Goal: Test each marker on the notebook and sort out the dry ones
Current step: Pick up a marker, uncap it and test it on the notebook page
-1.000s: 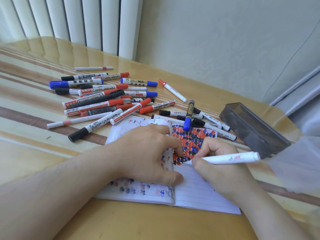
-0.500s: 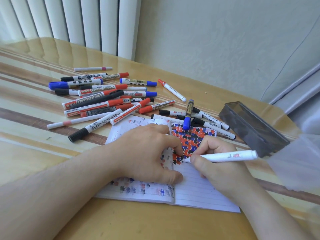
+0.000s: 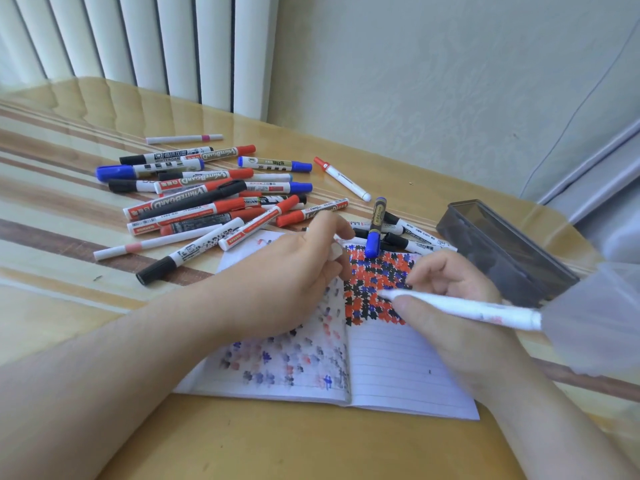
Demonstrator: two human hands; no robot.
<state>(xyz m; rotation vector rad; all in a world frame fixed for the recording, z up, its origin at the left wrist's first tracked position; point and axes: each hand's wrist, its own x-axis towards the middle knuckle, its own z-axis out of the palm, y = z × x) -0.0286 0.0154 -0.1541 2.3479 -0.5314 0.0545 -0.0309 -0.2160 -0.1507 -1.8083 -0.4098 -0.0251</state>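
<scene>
A right hand [image 3: 446, 306] grips a white marker [image 3: 460, 308], its tip over the inked page of an open notebook [image 3: 398, 368] at the surface's [image 3: 69, 306] six o'clock. The left hand [image 3: 287, 271], fingers curled, pinches a small white cap [image 3: 335, 252]. Loose markers [image 3: 207, 199] lie piled toward ten o'clock.

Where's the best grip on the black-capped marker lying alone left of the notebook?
Pinch the white barrel of the black-capped marker mid-length, coming from above with fingers across its long axis. It lies flat and diagonal on the table, and its cap end and near side are clear of the marker pile.
</scene>
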